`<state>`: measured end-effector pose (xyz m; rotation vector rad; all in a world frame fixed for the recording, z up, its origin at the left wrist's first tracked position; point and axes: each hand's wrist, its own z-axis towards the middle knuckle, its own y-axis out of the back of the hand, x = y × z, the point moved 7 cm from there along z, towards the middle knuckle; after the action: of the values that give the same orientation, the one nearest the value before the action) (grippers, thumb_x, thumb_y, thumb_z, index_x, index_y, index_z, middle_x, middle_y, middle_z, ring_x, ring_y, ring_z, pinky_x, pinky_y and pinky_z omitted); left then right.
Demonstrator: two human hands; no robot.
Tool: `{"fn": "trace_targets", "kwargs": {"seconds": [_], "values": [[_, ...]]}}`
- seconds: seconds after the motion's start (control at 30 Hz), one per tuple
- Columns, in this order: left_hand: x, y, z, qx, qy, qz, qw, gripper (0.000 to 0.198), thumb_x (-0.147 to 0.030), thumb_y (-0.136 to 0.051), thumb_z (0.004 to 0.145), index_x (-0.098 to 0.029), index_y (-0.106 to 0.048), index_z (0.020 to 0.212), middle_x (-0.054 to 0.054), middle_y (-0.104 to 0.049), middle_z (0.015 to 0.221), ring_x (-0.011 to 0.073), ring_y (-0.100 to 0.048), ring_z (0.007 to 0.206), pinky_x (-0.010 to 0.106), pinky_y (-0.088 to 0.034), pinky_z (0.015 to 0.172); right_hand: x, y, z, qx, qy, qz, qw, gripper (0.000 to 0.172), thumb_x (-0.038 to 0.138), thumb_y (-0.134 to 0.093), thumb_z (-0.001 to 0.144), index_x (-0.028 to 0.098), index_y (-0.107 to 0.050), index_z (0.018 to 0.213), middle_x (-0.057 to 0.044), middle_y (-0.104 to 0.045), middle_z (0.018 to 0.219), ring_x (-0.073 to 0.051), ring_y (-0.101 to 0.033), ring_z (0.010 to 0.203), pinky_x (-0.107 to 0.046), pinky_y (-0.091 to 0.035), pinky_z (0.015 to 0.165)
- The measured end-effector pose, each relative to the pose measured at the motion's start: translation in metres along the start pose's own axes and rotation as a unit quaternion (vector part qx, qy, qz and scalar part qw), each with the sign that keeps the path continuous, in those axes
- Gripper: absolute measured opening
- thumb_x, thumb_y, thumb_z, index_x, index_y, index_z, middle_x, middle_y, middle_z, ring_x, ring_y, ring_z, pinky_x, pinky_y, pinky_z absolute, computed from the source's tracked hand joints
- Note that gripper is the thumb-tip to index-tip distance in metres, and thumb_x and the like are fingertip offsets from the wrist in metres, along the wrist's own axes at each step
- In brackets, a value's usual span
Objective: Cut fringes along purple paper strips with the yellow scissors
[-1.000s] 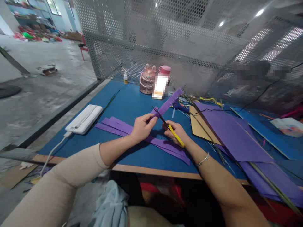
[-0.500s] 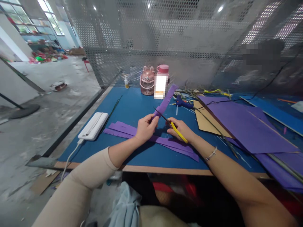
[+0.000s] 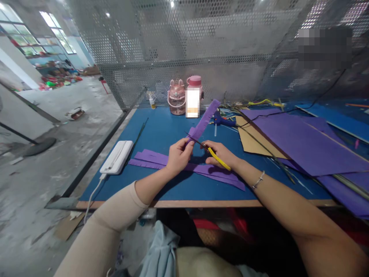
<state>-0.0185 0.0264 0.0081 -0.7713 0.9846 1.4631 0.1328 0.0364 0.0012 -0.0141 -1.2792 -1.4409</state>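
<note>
Between the thumb and fingers of my left hand (image 3: 180,156) is a purple paper strip (image 3: 206,120), which slants up and away to the right, with small cuts along one edge. My right hand (image 3: 219,154) grips yellow-handled scissors (image 3: 218,158). Their dark blades cross the strip just beyond my left fingertips. Under both hands, more purple strips (image 3: 154,158) lie flat on the blue tabletop (image 3: 173,190), some with notched edges. My left hand hides part of them.
A white power bank (image 3: 117,157) with a cable lies left. Pink bottles (image 3: 177,98) and a small dropper bottle (image 3: 152,102) stand at the back. A blue glue gun (image 3: 224,120), tan card (image 3: 252,142) and purple sheets (image 3: 305,142) lie right. A perforated metal panel (image 3: 173,42) rises behind.
The camera view has shifted a little. The held strip has tilted slightly more upright, and the scissors remain across it near my left fingers.
</note>
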Motion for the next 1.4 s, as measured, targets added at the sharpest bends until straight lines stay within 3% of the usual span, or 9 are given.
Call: {"fn": "trace_targets", "kwargs": {"seconds": [0.2,0.53,0.7,0.9,1.03,1.4], "values": [[0.001,0.000,0.000,0.001,-0.002,-0.005,1.000,0.026,-0.041,-0.052,0.090,-0.018,-0.058,0.079,-0.006,-0.047,0.052,0.0063,-0.042,0.041,0.020,-0.035,0.043,-0.005,-0.002,-0.001,-0.023,-0.017,0.001,1.000,0.056,0.068,-0.059,0.078,0.015,-0.060,0.098,-0.003,-0.058,0.079,-0.013,-0.045,0.062,-0.025,-0.038,0.058],[0.005,0.003,0.001,-0.007,0.008,0.000,1.000,0.028,-0.041,-0.051,0.090,-0.017,-0.057,0.079,-0.006,-0.048,0.053,0.0060,-0.043,0.042,0.020,-0.036,0.044,-0.009,-0.002,-0.002,-0.065,-0.060,-0.027,0.996,0.035,0.049,-0.064,0.082,0.016,-0.064,0.092,-0.003,-0.063,0.079,-0.014,-0.051,0.064,-0.025,-0.041,0.060],[0.010,0.003,0.002,-0.011,0.018,0.007,1.000,0.028,-0.043,-0.050,0.091,-0.017,-0.057,0.080,-0.006,-0.049,0.053,0.0063,-0.045,0.043,0.019,-0.038,0.047,-0.010,-0.003,-0.001,-0.065,-0.061,-0.056,0.994,0.036,0.051,-0.061,0.083,0.017,-0.063,0.094,-0.003,-0.062,0.078,-0.014,-0.051,0.064,-0.025,-0.040,0.060],[0.017,0.005,0.004,-0.040,0.055,-0.046,0.997,0.029,-0.046,-0.051,0.089,-0.018,-0.054,0.085,-0.006,-0.052,0.056,0.0069,-0.050,0.044,0.019,-0.041,0.045,-0.013,-0.006,0.001,-0.053,-0.046,-0.102,0.992,0.062,0.065,-0.067,0.071,0.020,-0.055,0.111,-0.009,-0.063,0.100,-0.023,-0.057,0.082,-0.034,-0.045,0.073],[0.013,0.003,0.004,-0.020,0.036,-0.029,0.999,0.029,-0.044,-0.051,0.090,-0.018,-0.052,0.078,-0.005,-0.053,0.055,0.0068,-0.050,0.045,0.019,-0.041,0.046,-0.013,-0.007,0.002,-0.051,-0.021,-0.080,0.995,0.067,0.073,-0.061,0.071,0.018,-0.055,0.110,-0.013,-0.062,0.104,-0.027,-0.058,0.090,-0.037,-0.046,0.079],[0.012,0.000,0.003,0.008,0.010,-0.002,1.000,0.027,-0.041,-0.050,0.091,-0.017,-0.056,0.080,-0.004,-0.053,0.055,0.0073,-0.050,0.046,0.019,-0.041,0.049,-0.005,-0.001,0.002,-0.065,-0.030,-0.060,0.996,0.046,0.059,-0.063,0.079,0.016,-0.063,0.096,-0.008,-0.066,0.087,-0.021,-0.058,0.077,-0.030,-0.044,0.071]]}}
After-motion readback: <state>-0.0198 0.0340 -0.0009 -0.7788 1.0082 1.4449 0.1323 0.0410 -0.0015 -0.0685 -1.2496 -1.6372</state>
